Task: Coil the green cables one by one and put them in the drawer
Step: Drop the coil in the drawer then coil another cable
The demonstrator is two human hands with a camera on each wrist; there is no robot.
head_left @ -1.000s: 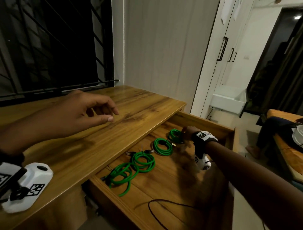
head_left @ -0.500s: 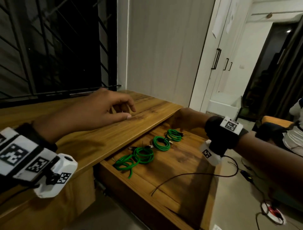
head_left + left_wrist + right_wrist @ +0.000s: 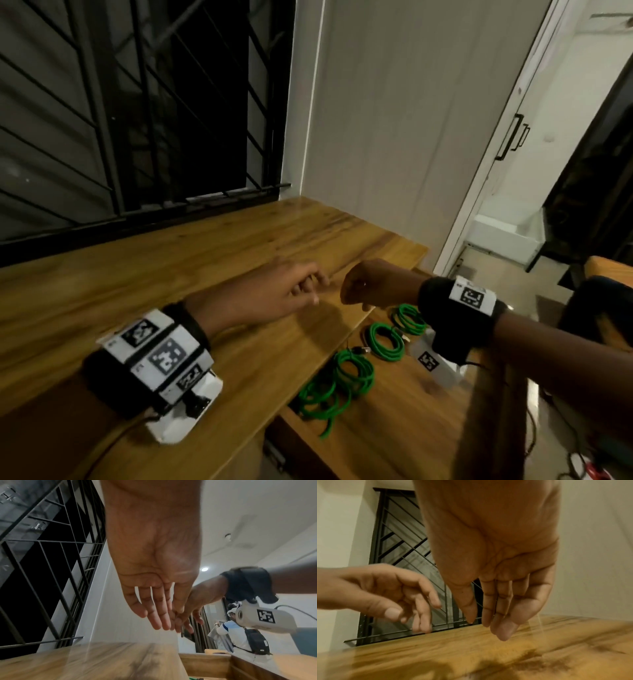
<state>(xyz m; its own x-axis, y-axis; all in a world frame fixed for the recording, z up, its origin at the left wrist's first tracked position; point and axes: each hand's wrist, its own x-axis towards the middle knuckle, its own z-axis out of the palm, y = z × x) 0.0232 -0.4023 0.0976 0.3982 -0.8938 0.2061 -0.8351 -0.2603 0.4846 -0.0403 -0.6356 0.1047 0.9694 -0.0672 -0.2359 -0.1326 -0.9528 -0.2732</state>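
Several green cables lie coiled in the open wooden drawer (image 3: pixel 411 431): one coil (image 3: pixel 409 319) at the far end, a second (image 3: pixel 385 342) beside it, a third (image 3: pixel 356 371) nearer, and a looser bundle (image 3: pixel 318 397) closest to me. My left hand (image 3: pixel 313 291) hovers over the desk top (image 3: pixel 171 274) near its right edge, fingers relaxed and empty. My right hand (image 3: pixel 352 298) hangs just to its right, above the desk edge, also holding nothing. In the wrist views both palms are bare: left hand (image 3: pixel 159 615), right hand (image 3: pixel 496 615).
A black window grille (image 3: pixel 137 120) runs along the back of the desk. A white wall and wardrobe doors (image 3: pixel 513 137) stand to the right. A person in a white shirt (image 3: pixel 240 639) stands beyond the drawer. Cables lie on the floor (image 3: pixel 582 466) at the lower right.
My right hand has lifted out of the drawer, away from the far coil, and come up beside my left hand over the desk edge. The left hand has shifted toward it.
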